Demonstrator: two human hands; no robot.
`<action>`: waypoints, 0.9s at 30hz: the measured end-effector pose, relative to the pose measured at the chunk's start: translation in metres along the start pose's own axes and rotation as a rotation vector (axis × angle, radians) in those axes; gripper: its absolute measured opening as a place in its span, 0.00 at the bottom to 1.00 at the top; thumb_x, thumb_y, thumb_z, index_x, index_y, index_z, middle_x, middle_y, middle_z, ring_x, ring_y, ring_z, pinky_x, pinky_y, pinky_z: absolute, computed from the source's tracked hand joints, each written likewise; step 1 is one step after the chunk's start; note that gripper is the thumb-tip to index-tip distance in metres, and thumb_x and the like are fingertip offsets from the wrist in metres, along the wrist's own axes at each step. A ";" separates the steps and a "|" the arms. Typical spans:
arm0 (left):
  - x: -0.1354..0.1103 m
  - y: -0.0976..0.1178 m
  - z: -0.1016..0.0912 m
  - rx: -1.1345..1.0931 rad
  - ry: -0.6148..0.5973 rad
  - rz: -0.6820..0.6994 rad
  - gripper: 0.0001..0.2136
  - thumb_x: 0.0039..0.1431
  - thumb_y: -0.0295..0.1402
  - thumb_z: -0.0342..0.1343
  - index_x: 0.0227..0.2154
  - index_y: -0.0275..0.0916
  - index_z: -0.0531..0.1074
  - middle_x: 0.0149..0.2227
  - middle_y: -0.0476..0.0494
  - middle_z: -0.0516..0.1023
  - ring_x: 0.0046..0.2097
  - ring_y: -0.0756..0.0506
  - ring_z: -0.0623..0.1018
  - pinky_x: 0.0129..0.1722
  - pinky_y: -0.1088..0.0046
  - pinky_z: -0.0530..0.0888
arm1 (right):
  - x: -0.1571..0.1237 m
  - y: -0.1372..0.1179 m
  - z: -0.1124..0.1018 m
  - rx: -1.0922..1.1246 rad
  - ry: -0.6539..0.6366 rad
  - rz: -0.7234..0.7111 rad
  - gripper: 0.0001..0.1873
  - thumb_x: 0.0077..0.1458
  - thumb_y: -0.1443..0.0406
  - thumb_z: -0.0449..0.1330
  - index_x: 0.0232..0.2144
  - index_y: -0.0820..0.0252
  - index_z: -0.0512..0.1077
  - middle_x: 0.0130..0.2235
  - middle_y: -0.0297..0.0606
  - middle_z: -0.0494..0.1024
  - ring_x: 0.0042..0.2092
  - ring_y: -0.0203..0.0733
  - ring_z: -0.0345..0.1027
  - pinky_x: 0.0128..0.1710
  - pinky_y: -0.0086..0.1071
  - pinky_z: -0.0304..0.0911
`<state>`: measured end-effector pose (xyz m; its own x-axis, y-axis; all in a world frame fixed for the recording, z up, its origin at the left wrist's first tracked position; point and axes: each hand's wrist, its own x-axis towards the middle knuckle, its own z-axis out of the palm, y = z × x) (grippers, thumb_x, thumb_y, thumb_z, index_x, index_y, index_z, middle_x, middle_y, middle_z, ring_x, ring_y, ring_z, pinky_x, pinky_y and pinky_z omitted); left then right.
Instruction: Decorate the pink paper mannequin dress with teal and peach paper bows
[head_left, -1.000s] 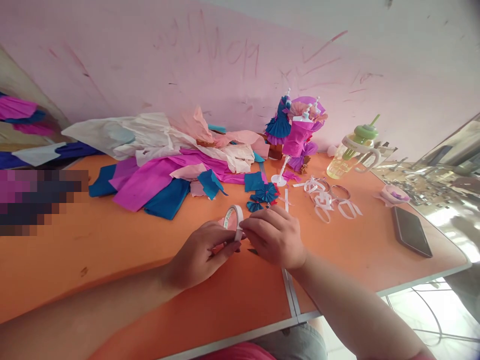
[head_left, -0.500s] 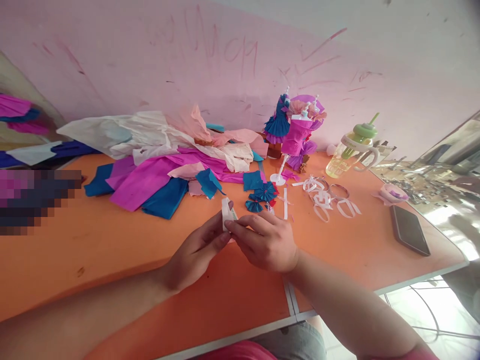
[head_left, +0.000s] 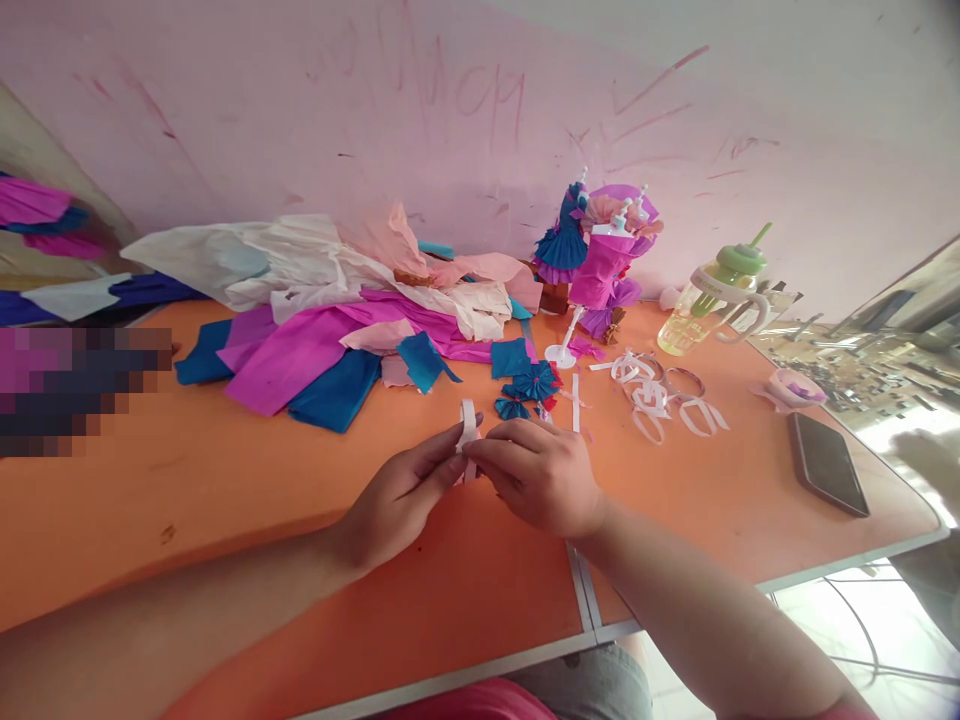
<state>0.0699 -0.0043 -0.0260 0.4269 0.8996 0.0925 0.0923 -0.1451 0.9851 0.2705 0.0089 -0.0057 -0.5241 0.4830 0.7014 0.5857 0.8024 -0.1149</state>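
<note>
Over the orange table (head_left: 360, 620), my two hands meet at a narrow white ring that looks like a roll of tape (head_left: 468, 415). My left hand (head_left: 401, 500) grips the roll from the left between thumb and fingers. From the other side, my right hand (head_left: 544, 480) pinches at the roll's near edge; its fingertips partly hide what they hold there. A bit of pale pink shows behind the fingers. Just beyond the hands lie blue pleated paper rosettes (head_left: 534, 381), a blue paper square (head_left: 510, 357) and a straight white strip (head_left: 576, 402).
Crepe paper in magenta (head_left: 292, 360), white (head_left: 300, 260) and blue (head_left: 337, 395) is heaped at the back left. Small dress stands (head_left: 600, 270) rise near the wall. Rightward are curled white strips (head_left: 641, 390), a drink bottle (head_left: 709, 300), a pink dish (head_left: 796, 390) and a phone (head_left: 827, 465).
The white roll has turned from showing its inner side with green print to a more edge-on view. Both hands stay together on it, and the camera view has shifted slightly.
</note>
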 end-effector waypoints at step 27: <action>0.001 0.004 0.001 0.151 0.078 -0.016 0.15 0.66 0.43 0.49 0.37 0.37 0.74 0.37 0.45 0.78 0.42 0.45 0.76 0.44 0.71 0.73 | 0.002 -0.005 -0.006 0.143 0.055 0.141 0.07 0.61 0.64 0.56 0.40 0.57 0.73 0.33 0.34 0.78 0.32 0.32 0.70 0.30 0.27 0.63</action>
<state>0.0713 -0.0042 -0.0217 0.3536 0.9307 0.0941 0.2347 -0.1857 0.9542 0.2704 0.0035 0.0007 -0.4063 0.5772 0.7083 0.5552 0.7716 -0.3103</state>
